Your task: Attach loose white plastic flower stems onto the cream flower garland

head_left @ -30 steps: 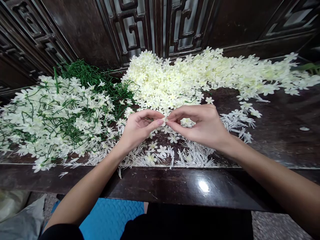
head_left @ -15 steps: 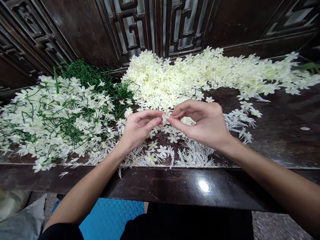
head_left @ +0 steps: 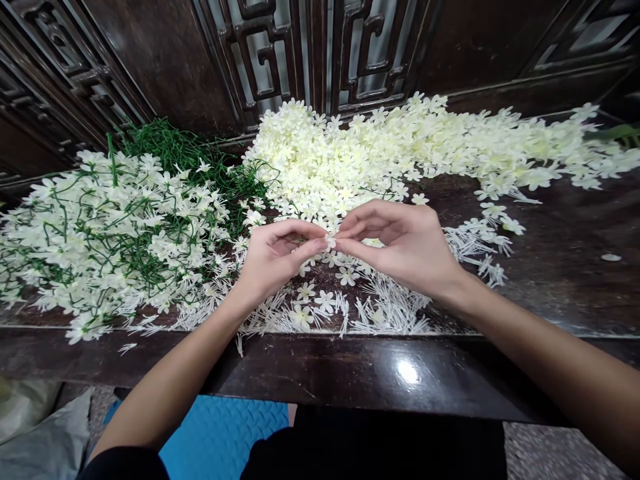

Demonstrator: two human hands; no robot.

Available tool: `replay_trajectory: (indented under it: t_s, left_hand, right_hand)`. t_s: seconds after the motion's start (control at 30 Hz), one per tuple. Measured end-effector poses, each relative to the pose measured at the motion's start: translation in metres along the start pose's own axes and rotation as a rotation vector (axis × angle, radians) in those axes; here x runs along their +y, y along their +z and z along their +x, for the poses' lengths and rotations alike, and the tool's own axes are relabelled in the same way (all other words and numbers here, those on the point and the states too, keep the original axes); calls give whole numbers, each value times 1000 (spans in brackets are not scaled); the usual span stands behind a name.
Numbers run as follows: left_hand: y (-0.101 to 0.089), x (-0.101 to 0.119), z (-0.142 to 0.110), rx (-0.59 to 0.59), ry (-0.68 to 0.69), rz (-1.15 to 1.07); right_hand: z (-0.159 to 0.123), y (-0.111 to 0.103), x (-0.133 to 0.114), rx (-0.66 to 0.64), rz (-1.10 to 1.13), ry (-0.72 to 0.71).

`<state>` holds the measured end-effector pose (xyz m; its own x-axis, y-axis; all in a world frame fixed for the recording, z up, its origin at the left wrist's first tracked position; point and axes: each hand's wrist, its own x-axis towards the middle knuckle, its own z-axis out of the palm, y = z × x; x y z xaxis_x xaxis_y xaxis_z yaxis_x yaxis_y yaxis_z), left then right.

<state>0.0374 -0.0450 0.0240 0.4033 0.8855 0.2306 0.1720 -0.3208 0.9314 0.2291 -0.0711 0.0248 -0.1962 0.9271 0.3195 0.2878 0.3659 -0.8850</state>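
Dark brown carved wooden panels with geometric lattice (head_left: 319, 60) rise behind a glossy dark wooden surface (head_left: 565, 267), which carries loose heaps of seemingly artificial flower parts. A heap of white flowers with thin green stems (head_left: 115, 233) lies at the left, a tangle of bare green wiry stems (head_left: 167, 143) behind it, and a long bank of cream-white five-petalled blossoms (head_left: 320, 157) along the back and right. Thin white stick-like pieces (head_left: 395, 310) litter the front edge. The heaps are probably grouped by kind so that each is easy to tell apart and reach, while the middle leaves both hands room. There, just above the scattered blossoms, a small white flower piece (head_left: 330, 243) is pinched between the left hand (head_left: 273, 257) and right hand (head_left: 407, 247). Thumb and forefinger of each are drawn together at its two sides, tips nearly meeting, the other fingers curled loosely; this two-sided pinch likely steadies something so slight. Its exact shape is too small to tell.
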Motion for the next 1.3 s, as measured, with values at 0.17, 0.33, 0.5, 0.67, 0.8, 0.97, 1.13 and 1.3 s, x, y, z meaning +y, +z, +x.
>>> replay_trajectory:
  t_s: [0.17, 0.33, 0.5, 0.67, 0.8, 0.97, 1.13, 1.3]
  left_hand:
    - [0, 1, 0, 20, 32, 32]
    - [1, -3, 0, -33, 91, 39]
    - [-1, -4, 0, -31, -4, -15]
    - [-2, 1, -3, -61, -100, -14]
    - [-2, 3, -6, -171, -90, -29]
    - [-3, 3, -4, -282, -88, -32]
    - [-6, 4, -4, -294, -90, -65]
    - [-8, 6, -5, -357, -133, -113]
  right_hand:
    - [1, 0, 1, -117, 104, 137]
    - [1, 2, 1, -136, 104, 143]
    - [4, -5, 5, -195, 143, 144]
    - [7, -9, 2, -161, 94, 145]
    - [7, -8, -1, -174, 142, 81]
    - [6, -7, 2, -269, 172, 90]
    - [5, -8, 3, -221, 146, 80]
    - [5, -7, 6, -332, 126, 85]
